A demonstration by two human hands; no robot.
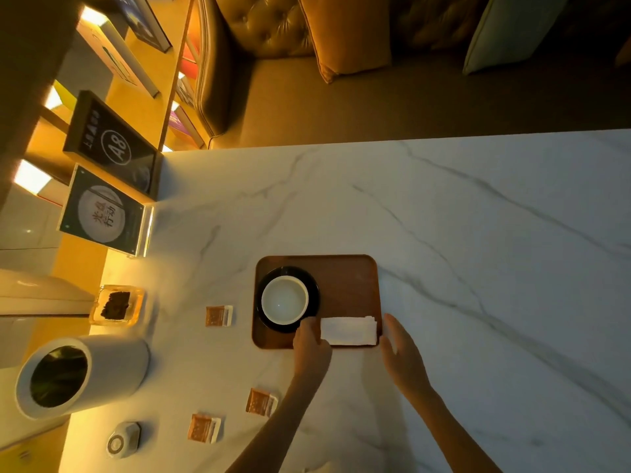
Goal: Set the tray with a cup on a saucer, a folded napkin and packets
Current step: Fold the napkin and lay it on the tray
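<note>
Now a folded napkin [349, 331] lies on the tray [341, 278]. The left hand [312, 343] touches it, grip unclear; the right hand [399, 346] has straight fingers.

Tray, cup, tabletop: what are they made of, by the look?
Tray: likely wood, matte brown; grain too faint to confirm. Cup: probably glazed ceramic, smooth white with a glint. Tabletop: marble or marble-look, white with grey veins; can't tell which.

White cup [285, 299], black saucer [311, 286], brown tray [345, 285], white napkin [349, 331], 3 orange packets [218, 316], white table [478, 233] veined with grey
</note>
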